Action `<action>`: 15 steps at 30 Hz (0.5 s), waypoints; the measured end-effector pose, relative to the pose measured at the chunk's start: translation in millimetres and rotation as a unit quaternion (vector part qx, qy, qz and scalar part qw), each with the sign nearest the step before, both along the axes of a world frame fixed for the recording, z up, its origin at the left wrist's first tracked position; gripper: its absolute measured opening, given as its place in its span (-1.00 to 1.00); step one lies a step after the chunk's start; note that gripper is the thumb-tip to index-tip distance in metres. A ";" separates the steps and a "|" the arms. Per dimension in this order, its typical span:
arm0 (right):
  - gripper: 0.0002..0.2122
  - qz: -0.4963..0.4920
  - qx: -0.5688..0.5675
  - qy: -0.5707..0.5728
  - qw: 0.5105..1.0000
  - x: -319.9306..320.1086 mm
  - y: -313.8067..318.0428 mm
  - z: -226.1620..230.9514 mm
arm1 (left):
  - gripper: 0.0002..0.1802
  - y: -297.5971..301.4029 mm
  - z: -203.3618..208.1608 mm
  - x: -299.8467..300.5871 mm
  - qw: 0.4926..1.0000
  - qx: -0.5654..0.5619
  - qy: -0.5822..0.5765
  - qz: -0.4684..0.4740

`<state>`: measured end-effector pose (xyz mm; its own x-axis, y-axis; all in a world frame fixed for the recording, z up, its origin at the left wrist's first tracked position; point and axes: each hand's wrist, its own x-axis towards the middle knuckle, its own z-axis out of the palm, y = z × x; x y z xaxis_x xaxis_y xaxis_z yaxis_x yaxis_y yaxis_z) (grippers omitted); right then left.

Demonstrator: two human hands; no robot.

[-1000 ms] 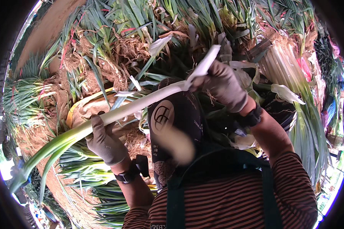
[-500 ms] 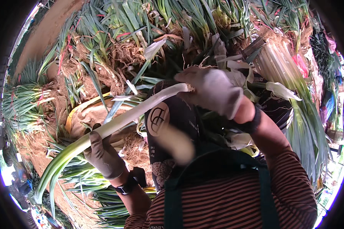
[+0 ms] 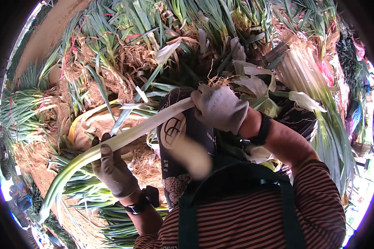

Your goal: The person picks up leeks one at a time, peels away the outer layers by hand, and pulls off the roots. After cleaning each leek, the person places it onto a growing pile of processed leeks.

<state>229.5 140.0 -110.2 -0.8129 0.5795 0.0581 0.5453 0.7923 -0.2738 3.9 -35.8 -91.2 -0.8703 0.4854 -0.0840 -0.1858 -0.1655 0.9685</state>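
A long leek [image 3: 149, 124] with a white shank and green leaves slants across my lap, its leafy end hanging at the lower left. My left hand [image 3: 115, 172], in a grey glove, is closed around the lower shank, thumb on top. My right hand [image 3: 221, 108], also gloved, is closed over the root end. Stringy roots [image 3: 220, 80] stick out beyond its fingers. Whether those roots belong to this leek or to one behind I cannot tell. Loose pale peeled leaves [image 3: 253, 83] lie just right of my right hand.
A thick bundle of leeks [image 3: 301, 72] lies along my right side, roots at the far end. Several more bundles [image 3: 129, 23] are heaped ahead, and others [image 3: 27, 112] lie at the left on brown soil [image 3: 39, 166]. A blurred tan shape [image 3: 191, 157] hangs before my lap.
My right hand, blurred before, now shows sharply, slightly lower and to the left, over the leek's root end, which was exposed. My left hand keeps its hold.
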 end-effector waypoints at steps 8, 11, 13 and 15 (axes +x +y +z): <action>-0.82 -0.005 -0.011 0.038 0.999 3.6 1.9 -7.5 | -0.58 -3.2 -5.5 0.4 0.999 0.007 -0.044 -0.001; -0.78 -0.021 -0.073 0.085 0.994 5.9 4.5 -3.7 | -0.56 -3.9 -4.3 -0.8 0.999 -0.009 -0.050 -0.009; -0.74 -0.007 -0.099 0.054 0.994 10.5 9.9 -3.2 | -0.54 -3.4 -3.9 -2.8 0.998 -0.023 -0.056 -0.017; -0.70 0.012 -0.126 0.028 0.992 8.7 20.3 -0.1 | -0.56 -4.8 -0.3 -5.7 0.993 -0.057 -0.097 -0.028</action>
<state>238.2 160.3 -110.3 -0.8264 0.5615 -0.0414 0.5053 0.7071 -0.4946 -1.8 -40.6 -91.5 -0.8047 0.5100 -0.3040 -0.3758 -0.0409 0.9258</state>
